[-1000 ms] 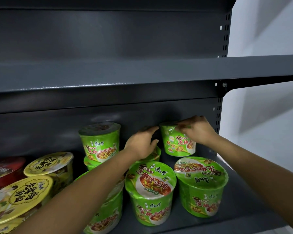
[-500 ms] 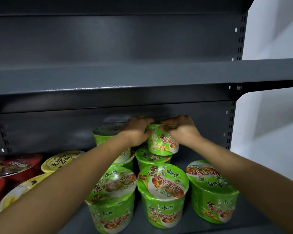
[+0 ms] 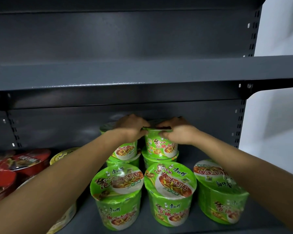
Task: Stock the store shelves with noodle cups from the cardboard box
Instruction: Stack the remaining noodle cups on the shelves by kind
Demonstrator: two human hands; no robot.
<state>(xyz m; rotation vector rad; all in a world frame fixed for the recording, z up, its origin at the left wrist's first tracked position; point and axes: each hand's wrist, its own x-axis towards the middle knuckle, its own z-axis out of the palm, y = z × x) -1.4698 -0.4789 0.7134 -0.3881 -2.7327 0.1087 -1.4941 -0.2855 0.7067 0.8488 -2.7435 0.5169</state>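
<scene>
Most of the view is taken up by a dark grey metal shelving unit (image 3: pixel 125 39), with a plain white wall (image 3: pixel 277 115) seen off to the right of it. An upper grey shelf board (image 3: pixel 142 71) is run straight across the middle, nothing can be seen on it from this angle. At the right edge, a slotted grey upright (image 3: pixel 240 125) is shown beside the back panel.

The lower grey shelf (image 3: pixel 85 215) is where all the stock is kept. Three green plastic-wrapped noodle cups are lined up in the front row (image 3: pixel 170 195). Behind them, two stacks of the same green cups are found against the back panel, the left stack (image 3: pixel 125 151) partly hidden by a wrist. Red-lidded noodle bowls (image 3: pixel 24 162) are packed in at the far left, and a yellow-lidded bowl (image 3: pixel 61 156) is tucked just beside them.

The top green noodle cup of the right-hand stack (image 3: pixel 161 146) is set upright on another green cup at the back. It's gripped at the rim from both sides: the left hand (image 3: pixel 132 127) is curled over its left edge, the right hand (image 3: pixel 178 132) is clamped on its right edge, fingertips nearly met across the lid.
</scene>
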